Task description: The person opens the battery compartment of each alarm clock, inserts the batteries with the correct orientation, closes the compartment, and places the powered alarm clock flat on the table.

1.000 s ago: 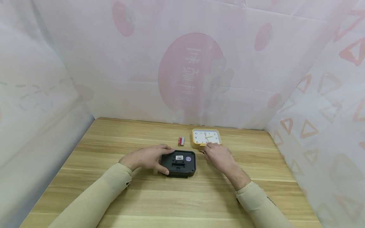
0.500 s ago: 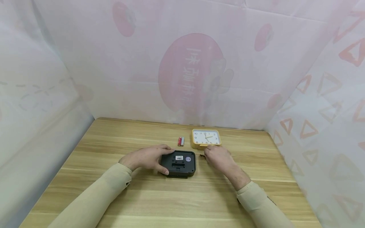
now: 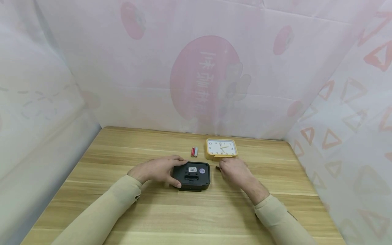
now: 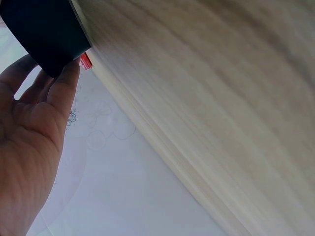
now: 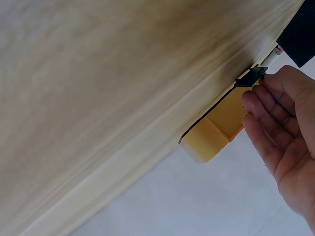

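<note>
A black clock point(image 3: 201, 178) lies face down on the table, its back showing a label, a round sticker and an open battery slot. My left hand point(image 3: 159, 170) holds it by the left side, thumb on the near edge and fingers at the far edge. In the left wrist view, the fingers reach round a corner of the black case point(image 4: 47, 34). To the right of the clock, my right hand point(image 3: 235, 170) pinches a small black battery cover point(image 5: 252, 77) between thumb and finger, low over the table. Most of the cover is hidden by the fingers in the head view.
Just beyond the right hand lies a yellow clock point(image 3: 222, 148), its white dial up. A red battery point(image 3: 193, 152) and a silver one point(image 3: 196, 152) lie side by side behind the black clock. Printed cloth walls point(image 3: 137, 102) surround the back and sides of the wooden table point(image 3: 190, 217).
My right hand has shifted slightly nearer, away from the yellow clock, and the battery cover has turned in its fingers. The left hand and black clock stay in place.
</note>
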`<state>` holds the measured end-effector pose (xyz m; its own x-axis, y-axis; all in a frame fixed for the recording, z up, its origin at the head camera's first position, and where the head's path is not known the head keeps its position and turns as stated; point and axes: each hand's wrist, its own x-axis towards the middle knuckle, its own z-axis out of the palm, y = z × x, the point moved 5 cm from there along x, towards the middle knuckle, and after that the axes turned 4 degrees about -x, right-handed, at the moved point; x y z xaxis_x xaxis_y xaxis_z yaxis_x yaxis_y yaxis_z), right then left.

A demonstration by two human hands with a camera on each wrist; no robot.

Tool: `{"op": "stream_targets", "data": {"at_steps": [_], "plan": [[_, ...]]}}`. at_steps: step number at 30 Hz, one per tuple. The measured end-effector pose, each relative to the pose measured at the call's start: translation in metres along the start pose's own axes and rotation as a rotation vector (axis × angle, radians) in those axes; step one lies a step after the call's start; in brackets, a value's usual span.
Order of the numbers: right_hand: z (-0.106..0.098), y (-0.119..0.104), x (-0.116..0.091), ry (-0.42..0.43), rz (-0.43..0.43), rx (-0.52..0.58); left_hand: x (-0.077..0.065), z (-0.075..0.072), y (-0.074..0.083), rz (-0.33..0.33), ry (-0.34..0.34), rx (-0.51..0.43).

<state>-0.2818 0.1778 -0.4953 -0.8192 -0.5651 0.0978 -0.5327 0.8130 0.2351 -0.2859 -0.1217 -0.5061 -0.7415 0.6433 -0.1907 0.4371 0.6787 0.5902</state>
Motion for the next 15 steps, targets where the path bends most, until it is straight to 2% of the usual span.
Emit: {"op": "stream_targets", "data": {"at_steps": [8,15], "plan": [[0.0006,-0.0039,-0.0006,-0.012,-0.018,-0.017,0.0001,-0.0002,-0.0002,0.000,0.002,0.008],[0.0006,-0.0060,0.0021,-0.041,-0.001,0.026,0.0006,0.0003,-0.0006,0.002,0.001,0.004]]}}
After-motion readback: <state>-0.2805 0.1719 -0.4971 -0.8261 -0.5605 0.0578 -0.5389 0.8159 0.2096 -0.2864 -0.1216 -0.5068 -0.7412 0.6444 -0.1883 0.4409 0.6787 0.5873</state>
